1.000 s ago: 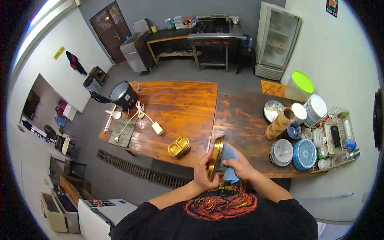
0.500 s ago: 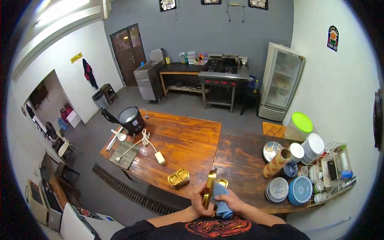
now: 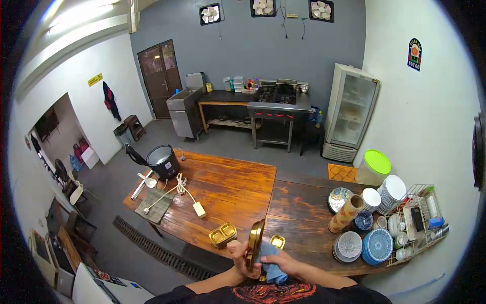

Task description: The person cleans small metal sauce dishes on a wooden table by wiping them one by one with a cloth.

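Observation:
Close to my body, my left hand (image 3: 240, 258) grips a gold divided dish (image 3: 255, 240), which is tilted up on its edge. My right hand (image 3: 283, 262) holds a blue cloth (image 3: 272, 269) against the face of this dish. To the left on the wooden table lies a stack of gold two-compartment dishes (image 3: 223, 234). Just beyond my right hand sits another gold dish (image 3: 277, 241), partly hidden by the hand and cloth.
A black rice cooker (image 3: 163, 161), an extension cord (image 3: 200, 210) and a green cloth mat (image 3: 156, 205) occupy the table's left part. Stacked blue plates (image 3: 378, 245), a patterned cylinder (image 3: 346, 214) and a wire dish rack (image 3: 422, 223) stand at the right.
The view has tilted upward, so the room sits lower in frame. The dish has shifted slightly left with my left hand, whose fingers have loosened a little; the cloth stays against it.

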Available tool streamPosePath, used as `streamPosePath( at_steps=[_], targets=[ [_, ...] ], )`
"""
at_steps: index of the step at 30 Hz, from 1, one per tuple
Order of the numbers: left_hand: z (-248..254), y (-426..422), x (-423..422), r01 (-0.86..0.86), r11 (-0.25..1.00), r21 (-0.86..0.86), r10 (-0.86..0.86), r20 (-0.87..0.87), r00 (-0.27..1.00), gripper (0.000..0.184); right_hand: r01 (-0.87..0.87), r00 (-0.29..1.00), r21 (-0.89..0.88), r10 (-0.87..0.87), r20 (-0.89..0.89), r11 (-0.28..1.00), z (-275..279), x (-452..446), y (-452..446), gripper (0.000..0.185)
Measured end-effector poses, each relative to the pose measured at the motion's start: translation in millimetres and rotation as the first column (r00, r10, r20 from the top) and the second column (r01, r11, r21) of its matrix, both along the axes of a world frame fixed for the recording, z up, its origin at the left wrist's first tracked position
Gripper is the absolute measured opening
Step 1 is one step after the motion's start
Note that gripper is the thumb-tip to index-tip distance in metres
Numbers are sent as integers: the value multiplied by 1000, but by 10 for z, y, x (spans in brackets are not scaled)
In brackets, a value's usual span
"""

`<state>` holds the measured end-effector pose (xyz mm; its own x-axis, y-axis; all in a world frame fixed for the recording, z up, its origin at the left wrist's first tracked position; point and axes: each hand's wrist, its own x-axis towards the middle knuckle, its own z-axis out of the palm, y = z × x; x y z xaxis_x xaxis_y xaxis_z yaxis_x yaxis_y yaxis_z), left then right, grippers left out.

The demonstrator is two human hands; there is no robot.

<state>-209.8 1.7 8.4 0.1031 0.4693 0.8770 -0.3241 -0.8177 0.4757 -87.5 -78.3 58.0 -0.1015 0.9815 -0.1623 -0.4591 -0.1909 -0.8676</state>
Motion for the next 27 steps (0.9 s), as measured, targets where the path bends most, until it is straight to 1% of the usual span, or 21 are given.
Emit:
streamPosePath(
  at_steps=[1,3,5,6,7,8,9,10,11,12,13,14,15,16,18,19,21,23,24,25,27],
  targets=[
    [-8,8,25,69,997,-26,-69,-1,998,79,3,1000,0,-3,-2,1000,-36,42,24,38],
    [-30,21,89,203,976,-80,-204,-1,979,77,6,965,90,-29,261,996,-246,226,144,36],
    [-54,30,153,333,934,-127,-335,6,942,75,131,868,66,-146,475,989,-537,405,299,35],
    [-64,33,178,396,906,-151,-400,10,917,74,134,869,68,-151,471,989,-479,461,293,35],
    [-72,36,196,457,872,-178,-462,15,887,73,199,754,206,-284,592,958,-393,537,304,35],
    [-77,38,203,516,833,-201,-522,22,852,72,236,607,351,-419,676,906,-296,617,328,34],
    [-80,38,182,518,832,-200,-526,16,851,72,206,378,541,-576,725,815,-234,685,345,31],
    [-94,26,135,612,707,-354,-624,96,776,74,125,133,699,-710,692,704,-171,750,364,28],
    [-105,18,83,683,547,-484,-695,192,693,75,131,134,701,-713,688,701,25,805,340,28],
    [-111,5,36,725,359,-588,-735,301,607,76,-79,-37,701,-705,708,709,282,843,259,29],
    [-107,-11,6,737,149,-659,-744,416,523,78,-279,-208,643,-699,684,713,403,853,202,30],
    [-83,-34,-1,732,146,-665,-747,411,522,78,-324,-223,665,-737,638,673,334,862,232,31],
    [-44,-61,3,644,126,-755,-769,335,544,73,-368,-235,683,-773,589,631,300,853,263,31],
    [-4,-85,16,545,112,-831,-792,257,554,69,-359,-235,686,-773,590,633,270,858,253,31],
    [37,-137,32,323,94,-942,-833,104,544,61,-454,-233,612,-750,619,647,250,864,230,39],
    [7,-148,34,323,91,-942,-834,105,542,61,-452,-234,611,-748,621,650,242,863,203,39],
    [-147,-135,22,291,63,-955,-867,92,490,50,-395,-189,628,-728,659,671,210,865,142,40],
    [-217,-69,104,278,59,-959,-894,73,442,40,-357,-149,645,-723,674,675,226,927,166,41],
    [-233,-83,147,293,72,-953,-889,72,453,40,-377,-151,645,-731,665,664,214,951,177,41],
    [-202,-145,162,271,72,-960,-875,69,479,41,-262,-76,615,-651,755,744,161,950,164,42],
    [-151,-359,123,211,56,-976,-843,67,534,42,-43,126,468,-460,879,883,-14,889,68,45]
  ],
)
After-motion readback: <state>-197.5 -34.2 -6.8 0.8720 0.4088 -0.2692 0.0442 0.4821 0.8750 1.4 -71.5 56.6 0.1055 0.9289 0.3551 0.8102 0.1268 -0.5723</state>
